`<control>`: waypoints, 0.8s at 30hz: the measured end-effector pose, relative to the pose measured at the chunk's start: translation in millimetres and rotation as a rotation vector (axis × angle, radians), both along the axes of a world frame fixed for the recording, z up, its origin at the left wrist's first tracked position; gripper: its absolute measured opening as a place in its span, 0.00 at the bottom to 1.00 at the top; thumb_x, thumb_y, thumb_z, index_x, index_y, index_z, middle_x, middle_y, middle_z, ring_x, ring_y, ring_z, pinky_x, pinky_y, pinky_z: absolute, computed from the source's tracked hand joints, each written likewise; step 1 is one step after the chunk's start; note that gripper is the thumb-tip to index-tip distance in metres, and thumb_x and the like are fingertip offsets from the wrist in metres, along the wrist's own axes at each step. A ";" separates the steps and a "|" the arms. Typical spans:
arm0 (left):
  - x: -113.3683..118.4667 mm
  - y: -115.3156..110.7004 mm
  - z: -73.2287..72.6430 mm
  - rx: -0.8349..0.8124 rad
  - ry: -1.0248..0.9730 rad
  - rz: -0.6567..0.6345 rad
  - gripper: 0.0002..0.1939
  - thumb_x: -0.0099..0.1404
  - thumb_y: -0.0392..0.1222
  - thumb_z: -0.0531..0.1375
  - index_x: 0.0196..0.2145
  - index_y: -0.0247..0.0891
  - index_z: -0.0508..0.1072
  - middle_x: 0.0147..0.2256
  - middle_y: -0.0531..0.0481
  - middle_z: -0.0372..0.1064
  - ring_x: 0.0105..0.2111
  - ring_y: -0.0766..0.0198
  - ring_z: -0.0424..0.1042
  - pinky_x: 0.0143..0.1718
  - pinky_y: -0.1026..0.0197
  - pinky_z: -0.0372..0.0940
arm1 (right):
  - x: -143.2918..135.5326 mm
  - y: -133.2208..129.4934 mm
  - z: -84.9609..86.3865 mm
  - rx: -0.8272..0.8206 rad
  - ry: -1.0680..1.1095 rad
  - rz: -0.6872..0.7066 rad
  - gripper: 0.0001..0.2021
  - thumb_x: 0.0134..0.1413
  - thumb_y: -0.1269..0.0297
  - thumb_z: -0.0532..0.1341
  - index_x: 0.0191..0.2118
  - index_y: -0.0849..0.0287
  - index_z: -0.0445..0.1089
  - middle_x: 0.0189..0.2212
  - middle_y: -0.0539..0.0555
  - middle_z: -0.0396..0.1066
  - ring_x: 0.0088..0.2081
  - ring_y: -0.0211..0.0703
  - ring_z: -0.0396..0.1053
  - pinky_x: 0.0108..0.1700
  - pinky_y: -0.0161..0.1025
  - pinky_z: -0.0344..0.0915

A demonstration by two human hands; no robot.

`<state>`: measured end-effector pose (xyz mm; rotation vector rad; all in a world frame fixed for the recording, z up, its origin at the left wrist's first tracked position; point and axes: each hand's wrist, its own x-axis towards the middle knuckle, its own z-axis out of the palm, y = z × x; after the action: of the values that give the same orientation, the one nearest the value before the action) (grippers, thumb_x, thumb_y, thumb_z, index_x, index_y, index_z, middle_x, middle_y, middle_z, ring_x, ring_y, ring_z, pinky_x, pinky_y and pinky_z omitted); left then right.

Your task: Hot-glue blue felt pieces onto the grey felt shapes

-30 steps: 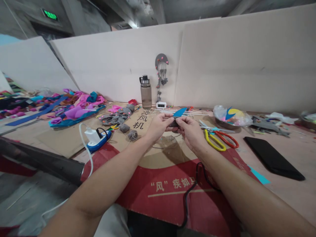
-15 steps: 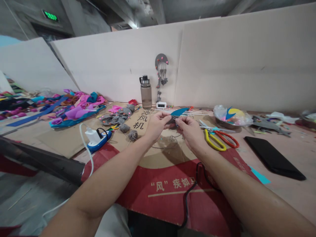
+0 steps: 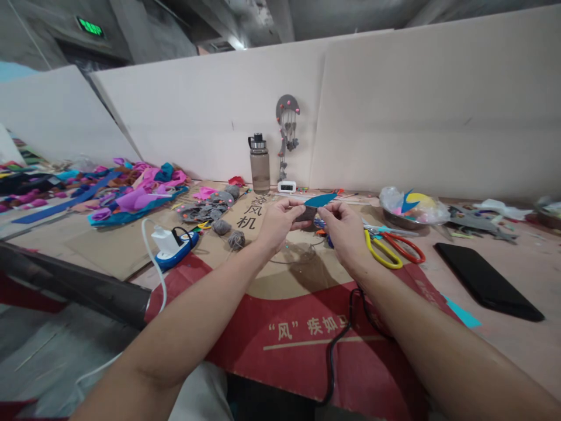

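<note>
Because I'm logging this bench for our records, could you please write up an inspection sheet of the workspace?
Surface: red-and-brown cardboard on a table.
Held things: blue piece and grey piece, together.
Clutter: scissors, phone, yarn balls, cloth scraps.
Hands: left hand pinches grey piece; right hand close by, grip unclear.
Cables: white cable hangs past the blue socket block; black cable lies over cardboard.
Surroundings: bottle and grey ornament in front of pale boards.

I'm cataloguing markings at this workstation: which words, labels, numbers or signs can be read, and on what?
"风机": tan part of the cardboard sheet; the character above is unclear.
"“风”疾如": the sheet's red part; the next character, beside the black cable, is unclear.
Too small or blurred: green sign, white clock-like device, print along the sheet's right side.
</note>
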<state>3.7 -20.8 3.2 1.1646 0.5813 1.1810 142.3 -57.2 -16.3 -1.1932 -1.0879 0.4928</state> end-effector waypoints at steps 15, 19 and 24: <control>-1.5 -0.9 -1.2 0.081 0.035 -0.098 0.10 0.54 0.39 0.69 0.32 0.32 0.76 0.34 0.47 0.74 0.34 0.66 0.74 0.39 0.60 0.74 | 3.3 -3.1 5.8 -0.048 0.169 0.145 0.13 0.42 0.57 0.66 0.24 0.55 0.61 0.19 0.43 0.55 0.21 0.32 0.53 0.23 0.33 0.50; -1.6 1.6 -2.5 0.060 0.038 -0.075 0.12 0.54 0.43 0.70 0.30 0.32 0.76 0.32 0.48 0.73 0.32 0.67 0.73 0.36 0.61 0.74 | 4.0 -1.4 2.4 -0.043 0.097 0.101 0.13 0.43 0.57 0.65 0.23 0.55 0.61 0.20 0.43 0.56 0.22 0.33 0.54 0.24 0.34 0.51; -0.5 5.1 -4.1 0.068 0.037 -0.021 0.11 0.55 0.43 0.69 0.29 0.32 0.75 0.31 0.49 0.72 0.31 0.69 0.71 0.37 0.60 0.74 | 1.7 -0.1 -0.8 -0.064 0.098 0.138 0.12 0.46 0.55 0.66 0.28 0.55 0.64 0.20 0.43 0.58 0.22 0.33 0.55 0.24 0.33 0.54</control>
<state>3.2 -15.7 -0.9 1.2497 0.5598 1.1710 144.0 -57.3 -17.2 -1.1425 -1.0806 0.6906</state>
